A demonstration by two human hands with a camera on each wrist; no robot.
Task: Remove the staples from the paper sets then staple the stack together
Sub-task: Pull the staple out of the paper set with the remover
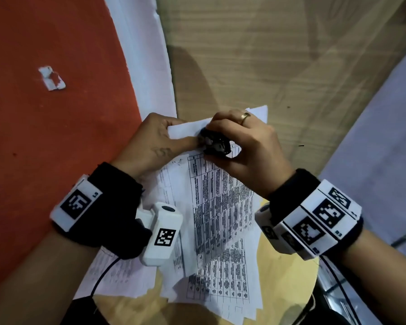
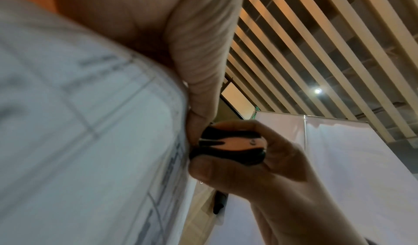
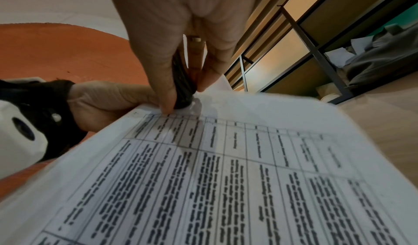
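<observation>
Nearest us, below both wrists, the printed paper set (image 1: pixel 220 221) lies fanned over a round table (image 1: pixel 279 277). Beyond the wrists, our left hand (image 1: pixel 150 141) pinches the folded-back top corner of the set. Just beside it, touching, our right hand (image 1: pixel 244 146) grips a black staple remover (image 1: pixel 215 143), pressed at that corner. The staple itself is hidden. We judge removal is under way: keep the corner taut, seat the prongs under the staple, squeeze squarely, lift straight to avoid tearing. Farther off lies a wooden floor (image 1: pixel 267 55).
</observation>
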